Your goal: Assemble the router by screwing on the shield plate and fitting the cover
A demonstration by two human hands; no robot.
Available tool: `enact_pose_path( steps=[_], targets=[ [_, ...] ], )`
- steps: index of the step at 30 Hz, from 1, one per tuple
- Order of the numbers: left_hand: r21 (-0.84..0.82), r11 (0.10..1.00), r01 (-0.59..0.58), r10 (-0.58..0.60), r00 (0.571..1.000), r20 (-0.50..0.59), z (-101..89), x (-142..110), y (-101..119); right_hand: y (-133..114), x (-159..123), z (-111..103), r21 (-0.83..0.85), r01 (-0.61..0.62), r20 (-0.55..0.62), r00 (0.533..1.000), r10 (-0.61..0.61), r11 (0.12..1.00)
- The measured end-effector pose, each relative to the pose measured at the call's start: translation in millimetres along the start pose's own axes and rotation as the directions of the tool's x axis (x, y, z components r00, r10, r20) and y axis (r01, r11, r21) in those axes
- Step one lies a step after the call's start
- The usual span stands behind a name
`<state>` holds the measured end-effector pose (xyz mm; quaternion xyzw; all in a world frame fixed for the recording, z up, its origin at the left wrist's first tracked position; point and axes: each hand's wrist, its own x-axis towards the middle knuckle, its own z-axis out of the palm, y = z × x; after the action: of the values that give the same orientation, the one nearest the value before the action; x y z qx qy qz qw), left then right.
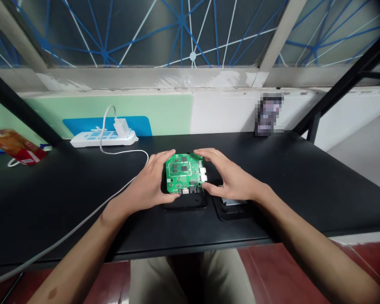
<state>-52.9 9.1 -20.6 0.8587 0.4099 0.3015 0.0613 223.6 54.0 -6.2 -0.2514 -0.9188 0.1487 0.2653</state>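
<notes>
A green circuit board (180, 173) with chips and several metal ports along its right and near edges is held between my two hands. My left hand (150, 179) grips its left side, thumb at the near corner and fingers at the far one. On the opposite side, my right hand (229, 175) pinches the right edge the same way. Below the board is a black plastic case half (185, 202); whether the two touch I cannot tell. Partly under my right hand lies another black case part (231, 214) with a silvery metal plate (233, 202) in it.
A white power strip (104, 138) with a plugged-in charger (122, 127) stands at the back left, its white cable (91, 217) running past my left arm. A drink bottle (17, 145) lies far left. A blurred-out phone-like object (268, 115) leans on the wall.
</notes>
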Motion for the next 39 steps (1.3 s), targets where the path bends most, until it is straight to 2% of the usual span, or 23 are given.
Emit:
enact_pose_path(
  steps=[7,16,28,39],
  targets=[
    [0.063,0.998,-0.031,0.037,0.995,-0.092,-2.5,2,-4,-1,1,15,-0.088,0.007,-0.017,1.0,-0.009,0.996],
    [0.09,0.994,-0.06,0.069,0.993,-0.1,-3.8,3,-4,0,5,20,-0.163,0.002,-0.062,0.998,-0.012,0.987],
    [0.054,0.998,0.025,-0.019,0.993,-0.114,-5.8,2,-9,-4,5,21,-0.207,-0.035,-0.129,0.992,0.008,0.978],
    [-0.001,1.0,0.025,-0.025,0.992,-0.123,0.3,2,-7,-3,5,20,-0.198,-0.054,-0.136,0.99,0.027,0.979]
  ],
)
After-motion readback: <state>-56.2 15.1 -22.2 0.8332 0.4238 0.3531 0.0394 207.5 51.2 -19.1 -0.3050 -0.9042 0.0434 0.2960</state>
